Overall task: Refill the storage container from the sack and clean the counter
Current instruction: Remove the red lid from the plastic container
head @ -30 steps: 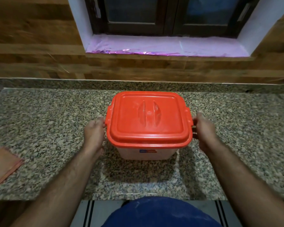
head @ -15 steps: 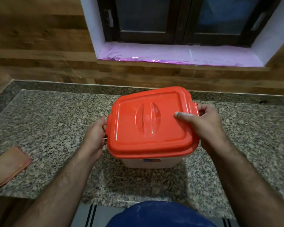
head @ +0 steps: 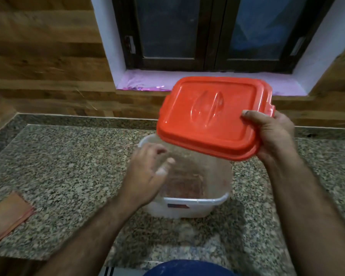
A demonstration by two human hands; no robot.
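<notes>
Right hand (head: 275, 136) grips the red lid (head: 211, 116) by its edge, tilted above the open container (head: 197, 204). Left hand (head: 145, 176), fingers loosely spread and blurred, holds nothing at the container's 9 o'clock rim, the lid at its 1 o'clock. Container sits mid-bench (head: 68, 166).

The lid (head: 211, 118) is orange-red. Below it, the tub (head: 197, 206) is translucent white with a small red-blue label. The worktop (head: 68, 166) is speckled grey-brown granite; left of the tub lies a peach cloth (head: 8, 216).
</notes>
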